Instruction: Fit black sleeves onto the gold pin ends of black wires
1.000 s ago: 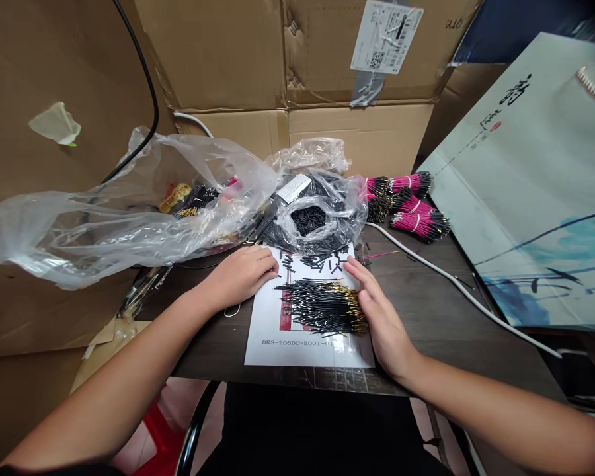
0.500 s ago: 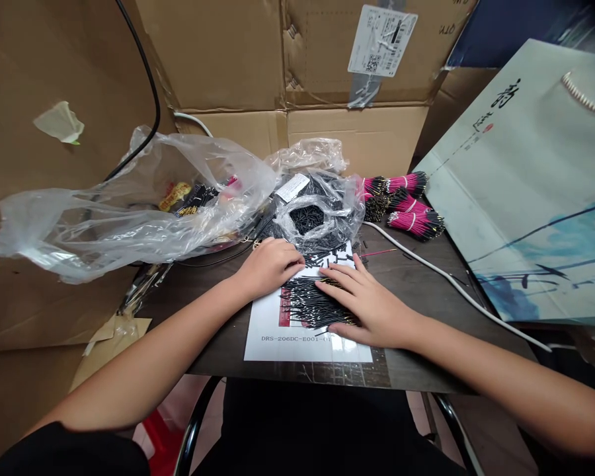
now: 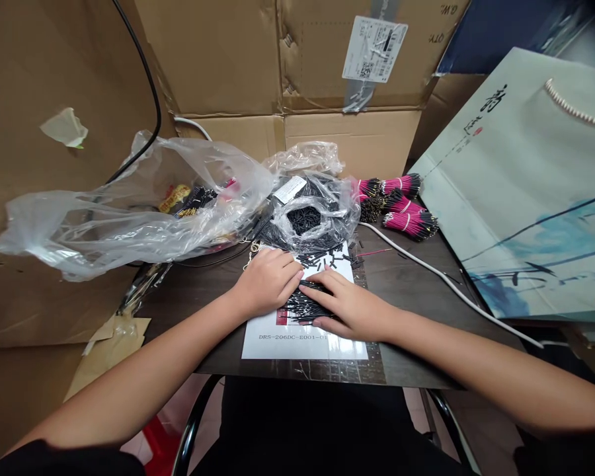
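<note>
Many thin black wires (image 3: 305, 309) lie side by side on a white printed sheet (image 3: 262, 347). My left hand (image 3: 268, 281) is at their upper left, its fingers curled and pressed together; whatever is in the fingertips is hidden. My right hand (image 3: 354, 305) rests over the right part of the wires, with thumb and fingers apart. Just beyond both hands, short black tube pieces (image 3: 336, 256) are scattered on the top of the sheet. Behind them an opened clear plastic bag (image 3: 327, 231) holds a heap of similar black pieces.
A large crumpled clear bag (image 3: 104, 225) covers the left side. Banded pink wire bundles with black ends (image 3: 406, 221) lie at the back right. A white cable (image 3: 441, 276) crosses the dark table (image 3: 396, 291). Cardboard (image 3: 228, 59) stands behind; a pale paper bag (image 3: 530, 185) leans at right.
My right hand has slid left over the wires, closer to my left hand. My left hand has moved slightly toward me, its fingers now at the wires' upper left end.
</note>
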### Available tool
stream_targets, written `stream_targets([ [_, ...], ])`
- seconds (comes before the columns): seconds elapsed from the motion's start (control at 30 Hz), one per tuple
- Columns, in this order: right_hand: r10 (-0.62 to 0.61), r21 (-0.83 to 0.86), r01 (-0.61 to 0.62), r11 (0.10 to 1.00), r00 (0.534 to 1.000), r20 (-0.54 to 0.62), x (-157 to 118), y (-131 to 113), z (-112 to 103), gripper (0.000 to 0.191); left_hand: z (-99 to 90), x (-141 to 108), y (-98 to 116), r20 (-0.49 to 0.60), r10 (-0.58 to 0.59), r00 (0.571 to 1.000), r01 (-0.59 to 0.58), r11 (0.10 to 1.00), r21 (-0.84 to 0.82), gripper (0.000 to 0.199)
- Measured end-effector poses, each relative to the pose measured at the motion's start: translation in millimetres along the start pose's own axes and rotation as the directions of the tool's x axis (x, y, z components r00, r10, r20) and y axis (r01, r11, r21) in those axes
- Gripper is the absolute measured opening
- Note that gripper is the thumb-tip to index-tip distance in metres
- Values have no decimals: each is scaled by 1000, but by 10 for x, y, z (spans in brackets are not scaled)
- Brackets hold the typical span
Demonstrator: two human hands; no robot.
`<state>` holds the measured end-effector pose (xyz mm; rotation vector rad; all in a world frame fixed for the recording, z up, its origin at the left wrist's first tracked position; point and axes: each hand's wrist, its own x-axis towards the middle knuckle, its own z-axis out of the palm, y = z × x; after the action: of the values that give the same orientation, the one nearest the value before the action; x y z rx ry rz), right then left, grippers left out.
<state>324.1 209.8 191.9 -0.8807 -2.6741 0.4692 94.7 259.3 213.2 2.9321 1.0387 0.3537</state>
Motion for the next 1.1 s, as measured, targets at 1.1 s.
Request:
stream_targets([
  [1.1, 277, -178, -332, 927, 921, -276, -392, 788, -327, 23, -306, -288, -637, 108, -195, 975, 199, 980, -28, 26],
])
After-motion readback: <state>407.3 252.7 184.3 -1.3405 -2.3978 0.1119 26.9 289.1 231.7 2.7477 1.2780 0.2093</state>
